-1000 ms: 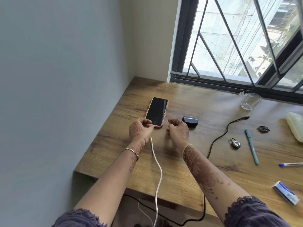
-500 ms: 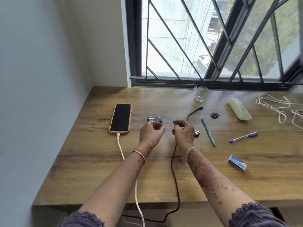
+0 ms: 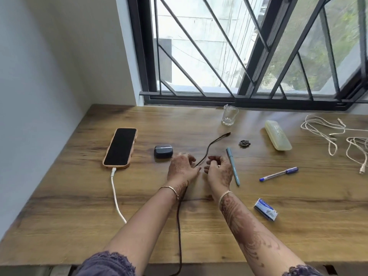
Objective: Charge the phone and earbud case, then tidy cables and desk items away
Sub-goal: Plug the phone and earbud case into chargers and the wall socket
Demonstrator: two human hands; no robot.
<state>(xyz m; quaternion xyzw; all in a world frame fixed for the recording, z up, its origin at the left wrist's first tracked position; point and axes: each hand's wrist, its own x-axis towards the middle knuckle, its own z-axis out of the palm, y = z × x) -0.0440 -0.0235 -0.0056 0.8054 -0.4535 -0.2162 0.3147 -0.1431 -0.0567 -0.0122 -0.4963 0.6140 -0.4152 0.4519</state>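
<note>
Phone (image 3: pixel 120 147) lies screen-up on the left part of the wooden desk (image 3: pixel 79 216), in a tan case, with a white cable (image 3: pixel 116 196) plugged into its near end and running toward the near edge of the desk. Just right of the phone sits the dark earbud case (image 3: pixel 163 151), closed, lying flat and apart from both hands.

Near the middle of the desk the left hand (image 3: pixel 182 168) rests with fingers loosely curled, and the black cable (image 3: pixel 207 150) passes right by its fingertips; whether the fingers actually pinch the cable cannot be told. The right hand (image 3: pixel 219 169) sits just beside it, fingers curled inward in a narrow, half-closed shape, and whether it holds anything is also unclear. The black cable runs from the near edge of the desk up between the two forearms, passes between the hands, and its free plug end lies farther out, toward the glass (image 3: pixel 230 115).

Right of the right hand lies a teal pen (image 3: pixel 233 166), nearly touching the hand. Farther right is a blue-capped pen (image 3: pixel 278 173), and nearer, a small blue-and-white packet (image 3: pixel 265 209). A small dark ornament (image 3: pixel 244 143) lies beyond the teal pen, and a pale yellowish case (image 3: pixel 277 137) lies to its right. Loose white cables (image 3: pixel 334 136) sprawl at the far right of the desk, below the barred window (image 3: pixel 239 46).
</note>
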